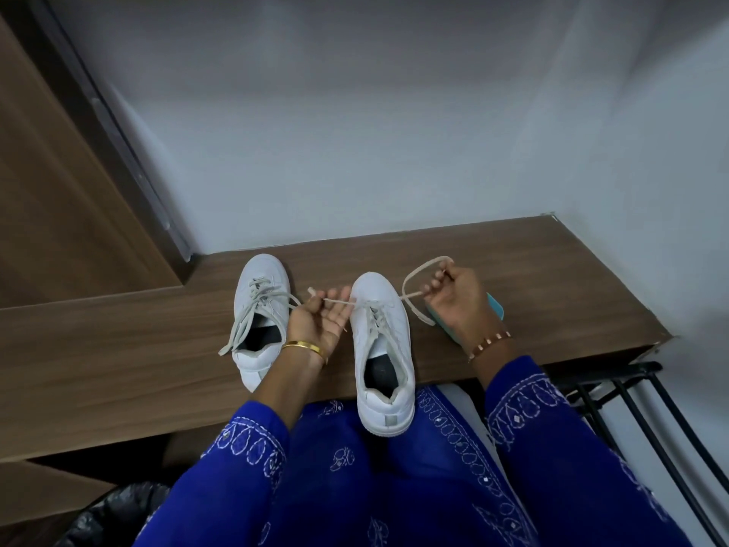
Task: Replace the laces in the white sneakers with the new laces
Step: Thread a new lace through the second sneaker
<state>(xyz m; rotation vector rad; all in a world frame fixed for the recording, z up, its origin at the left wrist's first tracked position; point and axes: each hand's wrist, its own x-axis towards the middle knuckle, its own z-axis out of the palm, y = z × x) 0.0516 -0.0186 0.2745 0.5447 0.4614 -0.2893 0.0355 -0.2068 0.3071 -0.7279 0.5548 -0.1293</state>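
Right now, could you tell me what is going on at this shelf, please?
A person in blue embroidered sleeves is working on the right sneaker, which overhangs the edge of the wooden shelf. The left hand pinches one end of its lace and the right hand holds the other end in a loop. The left sneaker stands beside it, laced, with loose ends. A teal object lies under the right hand.

Tabletop [118,349] bare and open left of left sneaker [258,321]. Narrow gap between the two sneakers filled by left hand [321,323]. Right sneaker [380,349] overhangs front edge. Right hand [459,298] and teal object [495,307] crowd right side. Wall [355,152] closes off back and right; wooden panel [59,191] blocks far left.
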